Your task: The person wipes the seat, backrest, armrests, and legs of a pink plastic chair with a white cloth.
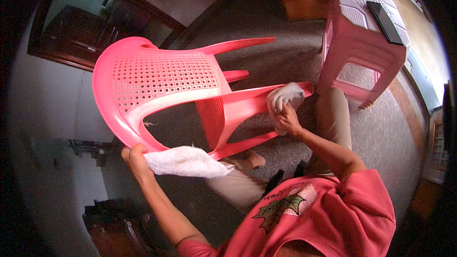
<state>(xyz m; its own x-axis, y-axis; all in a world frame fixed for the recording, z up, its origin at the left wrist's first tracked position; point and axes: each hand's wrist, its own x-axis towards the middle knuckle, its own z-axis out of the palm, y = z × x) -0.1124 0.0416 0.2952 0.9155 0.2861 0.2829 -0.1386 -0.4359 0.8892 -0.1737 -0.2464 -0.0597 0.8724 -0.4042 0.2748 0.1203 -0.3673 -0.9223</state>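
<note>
A pink plastic armchair [232,105] is tipped over in front of me, its perforated backrest towards the left and its legs pointing right. My left hand [136,159] grips the rim of the chair where the backrest curves into the near armrest. A white terry cloth [187,161] lies along that armrest, right beside my left fingers. In my right hand [288,118] a bunched pale cloth [285,96] is pressed against one of the chair legs. The cloth hides part of that leg.
A pink plastic stool [360,46] stands at the upper right with a black smartphone [385,22] on top. My knee [334,114] is close to the stool. Dark wooden furniture [117,226] sits at the lower left. A dark-framed glass panel [96,18] is at the upper left.
</note>
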